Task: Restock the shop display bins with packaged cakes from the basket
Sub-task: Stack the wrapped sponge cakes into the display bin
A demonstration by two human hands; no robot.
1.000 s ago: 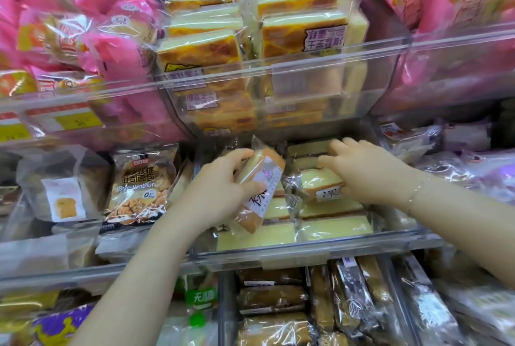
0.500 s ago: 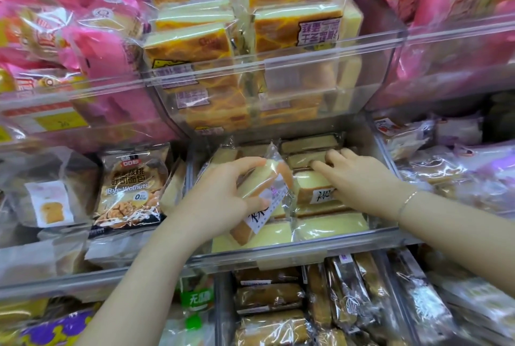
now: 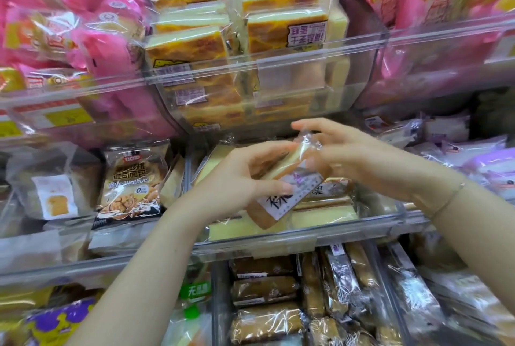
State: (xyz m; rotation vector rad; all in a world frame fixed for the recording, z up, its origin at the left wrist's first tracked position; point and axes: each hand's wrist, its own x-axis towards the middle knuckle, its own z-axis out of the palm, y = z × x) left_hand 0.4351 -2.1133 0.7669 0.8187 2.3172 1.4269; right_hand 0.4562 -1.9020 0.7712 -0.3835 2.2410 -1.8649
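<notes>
Your left hand (image 3: 237, 178) grips wrapped cake (image 3: 281, 186), thumb across label, fingers curled behind; cake tilted, held above middle bin (image 3: 278, 239). Your right hand (image 3: 359, 161) pinches wrapper's top end between thumb and fingers, other fingers spread. Bin below holds pale cake slices (image 3: 320, 214) in rows. Rye Walnuts bag (image 3: 131, 178) just left of bin. Upper bin (image 3: 278, 66) stacked with marbled cakes. Pink packs (image 3: 69, 25) upper left.

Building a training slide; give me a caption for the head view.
Both hands, left and right, hold one wrapped cake above the middle bin.
</notes>
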